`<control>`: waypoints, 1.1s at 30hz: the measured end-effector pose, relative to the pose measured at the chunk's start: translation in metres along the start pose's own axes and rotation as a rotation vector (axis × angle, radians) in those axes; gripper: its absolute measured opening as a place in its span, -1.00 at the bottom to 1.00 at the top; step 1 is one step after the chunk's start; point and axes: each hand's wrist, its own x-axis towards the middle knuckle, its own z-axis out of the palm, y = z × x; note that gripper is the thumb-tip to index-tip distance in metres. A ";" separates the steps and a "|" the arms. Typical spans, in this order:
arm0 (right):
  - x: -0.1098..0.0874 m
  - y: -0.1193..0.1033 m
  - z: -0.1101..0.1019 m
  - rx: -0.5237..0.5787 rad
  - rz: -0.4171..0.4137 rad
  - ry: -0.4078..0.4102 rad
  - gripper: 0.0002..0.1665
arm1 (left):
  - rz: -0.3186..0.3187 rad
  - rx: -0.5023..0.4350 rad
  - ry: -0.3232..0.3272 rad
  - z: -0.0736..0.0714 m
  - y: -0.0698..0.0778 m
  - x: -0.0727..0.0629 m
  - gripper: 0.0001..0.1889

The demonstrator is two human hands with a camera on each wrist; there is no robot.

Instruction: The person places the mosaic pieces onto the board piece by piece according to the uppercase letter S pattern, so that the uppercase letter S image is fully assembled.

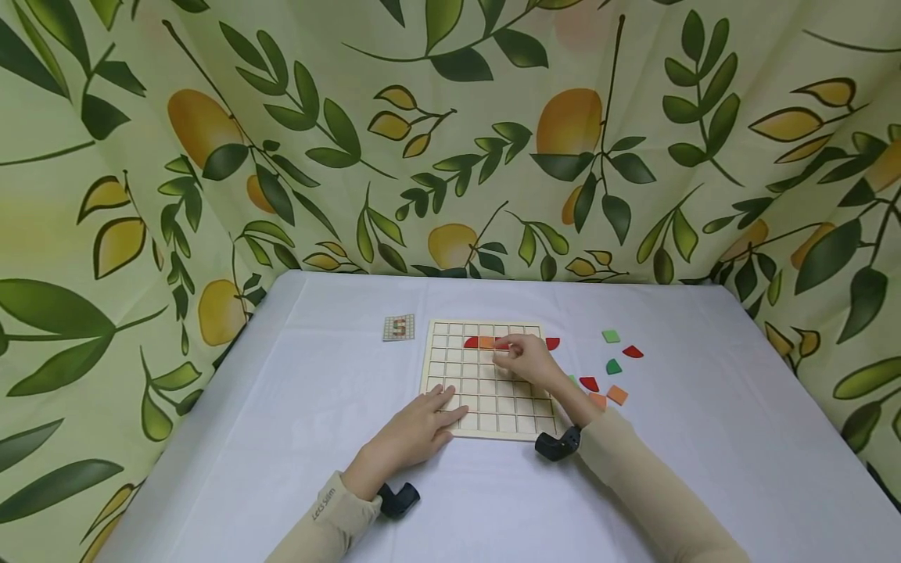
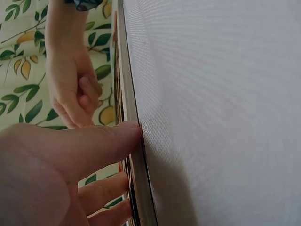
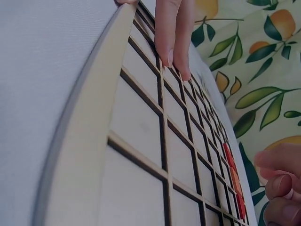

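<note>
A pale wooden grid board [image 1: 464, 399] lies on the table. My left hand [image 1: 417, 428] rests at its lower left corner, fingers spread over the squares and thumb at the near edge [image 2: 141, 188]. Over the upper rows is my right hand [image 1: 526, 360], its fingers curled and fingertips right by a row of pieces; I cannot tell whether a piece is between them. That row has a red quarter-round piece [image 1: 472, 342], an orange square [image 1: 486, 342] and a red piece [image 3: 241, 208] partly covered by the hand in the head view.
Another red quarter-round [image 1: 553, 343] is at the board's right edge. Loose pieces lie to the right: a light green square [image 1: 610, 336], a dark green piece [image 1: 614, 367], red pieces [image 1: 633, 352] and orange squares [image 1: 617, 395]. A pattern card [image 1: 399, 328] lies left of the board.
</note>
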 end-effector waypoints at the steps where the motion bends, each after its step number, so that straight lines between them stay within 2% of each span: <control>1: -0.001 0.000 -0.002 -0.001 -0.004 -0.001 -0.66 | -0.002 0.001 -0.001 0.000 0.000 0.000 -0.55; 12: -0.011 0.000 -0.029 -0.002 0.024 0.047 -0.68 | -0.015 0.008 -0.006 0.000 0.000 0.000 -0.55; 24: -0.026 0.014 -0.041 -0.017 0.005 0.013 -0.71 | -0.013 -0.002 -0.003 -0.001 0.000 -0.001 -0.55; 33: -0.035 0.029 -0.050 -0.074 -0.012 0.003 -0.73 | -0.025 0.004 0.001 0.001 0.000 0.000 -0.55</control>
